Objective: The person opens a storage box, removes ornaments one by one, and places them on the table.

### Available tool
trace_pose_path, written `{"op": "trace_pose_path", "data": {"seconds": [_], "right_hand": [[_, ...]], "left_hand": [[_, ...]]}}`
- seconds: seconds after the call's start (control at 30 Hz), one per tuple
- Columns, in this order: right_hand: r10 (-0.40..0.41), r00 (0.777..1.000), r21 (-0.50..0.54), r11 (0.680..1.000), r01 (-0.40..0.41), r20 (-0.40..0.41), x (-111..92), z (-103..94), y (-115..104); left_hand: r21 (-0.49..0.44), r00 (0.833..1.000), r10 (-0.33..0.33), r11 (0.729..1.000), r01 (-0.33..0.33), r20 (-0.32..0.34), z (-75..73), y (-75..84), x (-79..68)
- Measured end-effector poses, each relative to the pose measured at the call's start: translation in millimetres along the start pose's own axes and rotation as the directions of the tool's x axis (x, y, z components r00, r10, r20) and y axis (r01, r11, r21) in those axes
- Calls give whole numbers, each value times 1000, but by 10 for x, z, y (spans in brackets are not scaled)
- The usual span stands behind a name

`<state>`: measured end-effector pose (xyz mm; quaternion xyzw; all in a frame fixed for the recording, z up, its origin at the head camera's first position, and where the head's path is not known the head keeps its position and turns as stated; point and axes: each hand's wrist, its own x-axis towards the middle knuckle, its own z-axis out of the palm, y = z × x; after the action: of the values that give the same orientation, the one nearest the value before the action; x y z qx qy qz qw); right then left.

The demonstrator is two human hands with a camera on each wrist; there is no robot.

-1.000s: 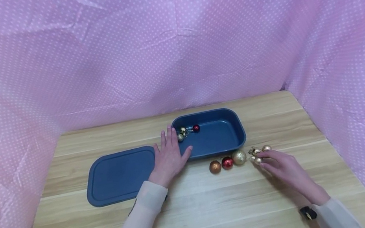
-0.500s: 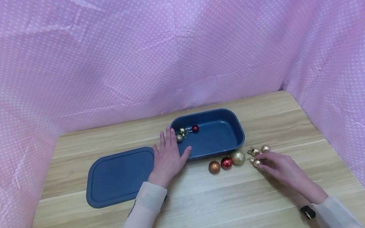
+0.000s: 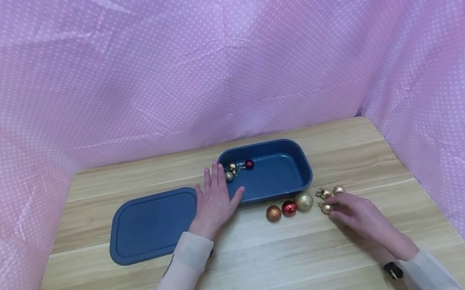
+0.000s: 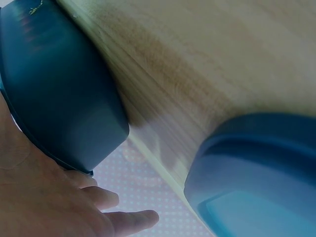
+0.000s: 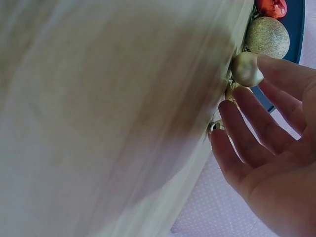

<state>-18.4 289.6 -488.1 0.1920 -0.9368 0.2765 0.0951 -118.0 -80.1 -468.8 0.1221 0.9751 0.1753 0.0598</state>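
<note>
My left hand lies with straight fingers over the left rim of a deep blue box. The box's outer wall fills the upper left of the left wrist view. Inside the box, by those fingers, sit gold baubles and a red bauble. My right hand pinches a small gold bauble on the table between thumb and index finger. In the right wrist view the thumb touches this gold bauble, and the index fingertip is hidden. Two more gold baubles lie just beyond.
A copper bauble, a red bauble and a larger glittery gold bauble stand in a row before the box. Left of it lies a flat blue lid. Pink dotted cloth hangs around the wooden table.
The pinched gold bauble has shifted slightly left and nearer, apart from the other two small gold ones. My right hand barely moved. My left hand stays on the box.
</note>
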Motion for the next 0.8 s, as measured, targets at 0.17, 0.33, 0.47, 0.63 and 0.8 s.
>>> {"op": "trace_pose_path", "data": {"seconds": [0.17, 0.33, 0.47, 0.63, 0.8], "right_hand": [[-4, 1000, -2, 1000, 4, -3, 13, -52, -43], [-42, 998, -27, 999, 41, -39, 49, -101, -85], [-68, 994, -47, 997, 64, -83, 94, -143, -138], [-57, 991, -44, 998, 52, -121, 164, -202, -271], [-60, 989, -23, 998, 57, -138, 302, -240, -448]], "left_hand": [[-10, 1000, -1, 1000, 1, 0, -10, -3, 3], [-8, 1000, -8, 1000, 9, 12, -26, -7, -3], [-4, 1000, -10, 1000, 10, 12, -36, -1, -9], [-7, 1000, -14, 1000, 14, 15, -29, 14, -17], [-16, 1000, -12, 1000, 12, 9, -9, 15, -8]]}}
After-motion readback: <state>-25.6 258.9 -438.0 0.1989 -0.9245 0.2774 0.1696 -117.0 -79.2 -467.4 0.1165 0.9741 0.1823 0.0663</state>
